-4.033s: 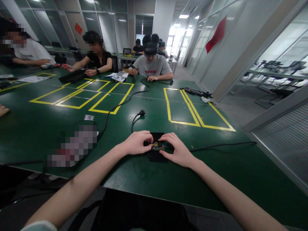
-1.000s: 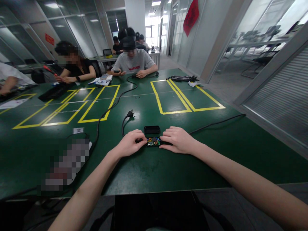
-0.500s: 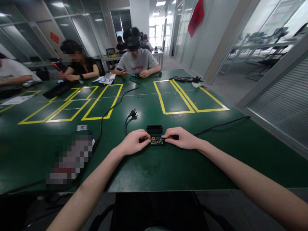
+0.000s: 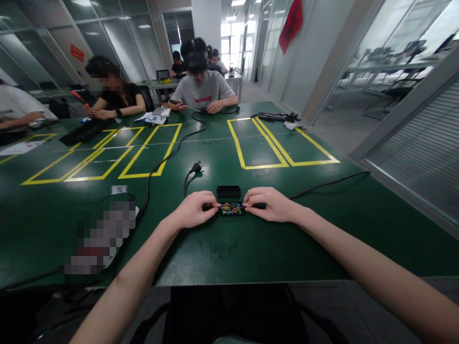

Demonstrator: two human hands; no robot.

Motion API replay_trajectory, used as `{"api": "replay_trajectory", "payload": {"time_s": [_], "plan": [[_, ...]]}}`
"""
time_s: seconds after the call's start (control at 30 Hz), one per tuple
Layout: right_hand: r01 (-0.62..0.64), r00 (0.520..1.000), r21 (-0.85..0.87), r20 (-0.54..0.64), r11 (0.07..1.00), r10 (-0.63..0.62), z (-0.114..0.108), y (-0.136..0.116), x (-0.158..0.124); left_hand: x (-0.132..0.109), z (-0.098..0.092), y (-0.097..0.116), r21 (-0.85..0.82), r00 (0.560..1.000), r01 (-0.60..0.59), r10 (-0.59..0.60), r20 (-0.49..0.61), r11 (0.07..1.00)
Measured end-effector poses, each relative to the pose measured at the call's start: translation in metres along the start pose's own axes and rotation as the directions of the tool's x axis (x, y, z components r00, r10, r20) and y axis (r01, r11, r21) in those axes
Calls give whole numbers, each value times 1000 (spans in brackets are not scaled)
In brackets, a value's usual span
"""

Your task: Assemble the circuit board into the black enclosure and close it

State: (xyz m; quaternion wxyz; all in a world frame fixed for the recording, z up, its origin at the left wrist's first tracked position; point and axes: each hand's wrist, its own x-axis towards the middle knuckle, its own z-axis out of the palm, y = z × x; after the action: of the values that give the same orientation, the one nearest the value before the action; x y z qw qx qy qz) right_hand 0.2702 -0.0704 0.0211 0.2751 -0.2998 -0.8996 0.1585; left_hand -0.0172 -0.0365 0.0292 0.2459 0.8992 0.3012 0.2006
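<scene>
A circuit board (image 4: pixel 232 209) with yellow ring coils sits in a black adapter case half (image 4: pixel 229 215) on the table in front of me. At its left end my left hand (image 4: pixel 196 209) is closed in a pinch on the power cord, mostly hidden by the fingers. That cord leads back to a black plug (image 4: pixel 197 167). Across from it, my right hand (image 4: pixel 267 205) pinches the black cable (image 4: pixel 328 184) where it meets the board's right end. Just behind the board lies the other case half (image 4: pixel 228 191), apart from both hands.
A blurred-out power strip (image 4: pixel 102 239) lies to the left, with a long black cord (image 4: pixel 172 156) running back across the green table (image 4: pixel 251 258). Yellow tape rectangles (image 4: pixel 265 167) mark the surface. Co-workers (image 4: pixel 202 88) sit at the far side; a dark folded object (image 4: pixel 276 116) lies far right.
My left fingers have shifted slightly left, off the board's left edge, so more of the case half shows. My right hand keeps its pinch. The whole view has shifted a little.
</scene>
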Motion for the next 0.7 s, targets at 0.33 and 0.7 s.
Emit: {"api": "replay_trajectory", "payload": {"time_s": [0.33, 0.7], "plan": [[-377, 903, -147, -279, 914, 327, 20, 26, 5, 11, 18, -4, 147, 907, 240, -167, -387, 960], [-435, 798, 563, -121, 703, 591, 20, 9, 14, 14, 24, -7, -560, 894, 241, -406, -190, 792]]}}
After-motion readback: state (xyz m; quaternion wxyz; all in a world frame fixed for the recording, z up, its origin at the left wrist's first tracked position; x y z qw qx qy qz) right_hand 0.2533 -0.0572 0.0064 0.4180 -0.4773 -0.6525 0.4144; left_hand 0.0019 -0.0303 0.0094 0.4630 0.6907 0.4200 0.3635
